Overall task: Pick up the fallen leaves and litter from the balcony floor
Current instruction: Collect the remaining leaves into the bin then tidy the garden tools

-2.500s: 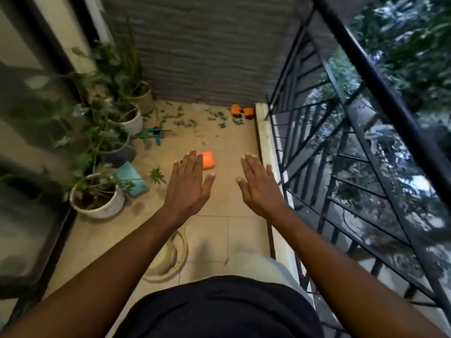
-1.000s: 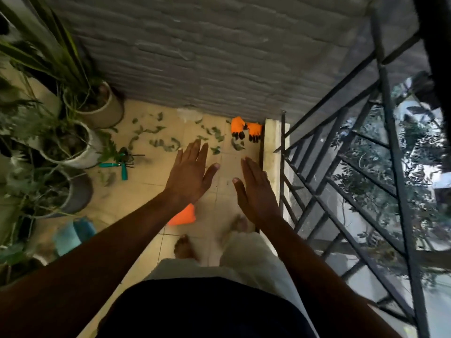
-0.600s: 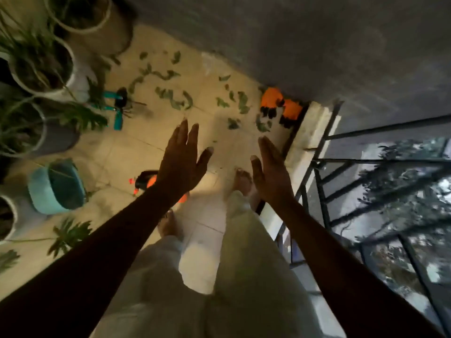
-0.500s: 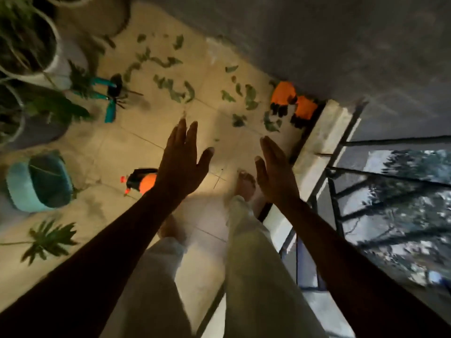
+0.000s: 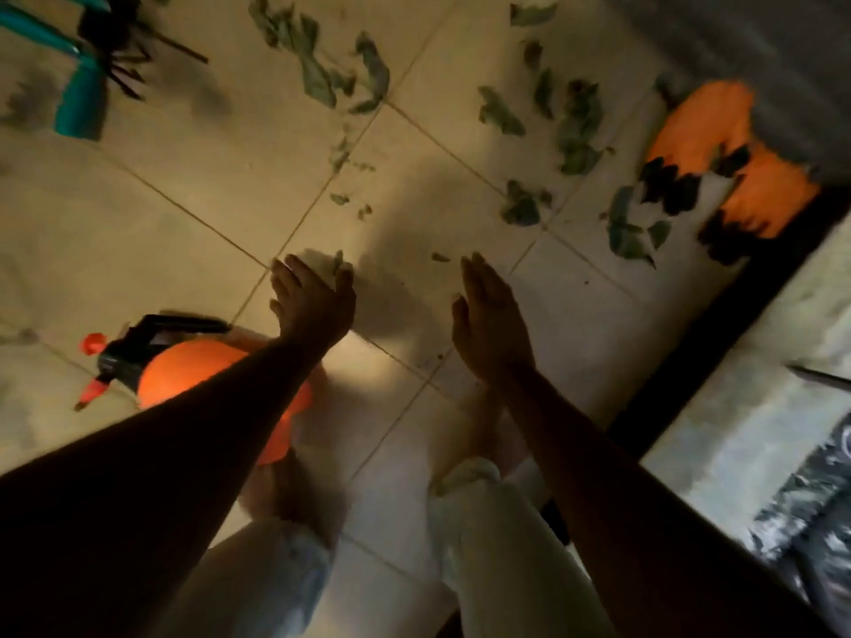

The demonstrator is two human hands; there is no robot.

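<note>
Head view, looking straight down on the tiled floor (image 5: 184, 186). Left hand (image 5: 313, 301) flat and empty, fingers straight and loosely together; right hand (image 5: 488, 315) likewise, seen edge-on, nothing pinched or held. Both well short of the orange gloves (image 5: 709, 140) lying by the wall.

Leaves (image 5: 575, 126) strewn just beside the gloves, on the side facing the hands, a couple touching the dark glove fingers or tucked under them — cannot tell which. Second scatter (image 5: 322, 71) well apart from the gloves, across the floor. Small scraps (image 5: 340, 198) between that scatter and the hands.

Step in hand, most likely: reaching down for the first pickings, nothing gathered yet. To do it well:

- Begin with the scraps nearest the fingertips, then work outward toward the gloves.
- Rake with flat palms into one heap rather than pinching leaf by leaf.
- For thin leaves lying flat on the tile, slide a fingertip under an edge first.
- Lift the gloves aside and check beneath.
- Near the second scatter, mind the tines of the teal hand rake (image 5: 83, 94).
- Keep the left forearm off the spray bottle (image 5: 184, 370) — easy to knock over, far side from the gloves.
</note>
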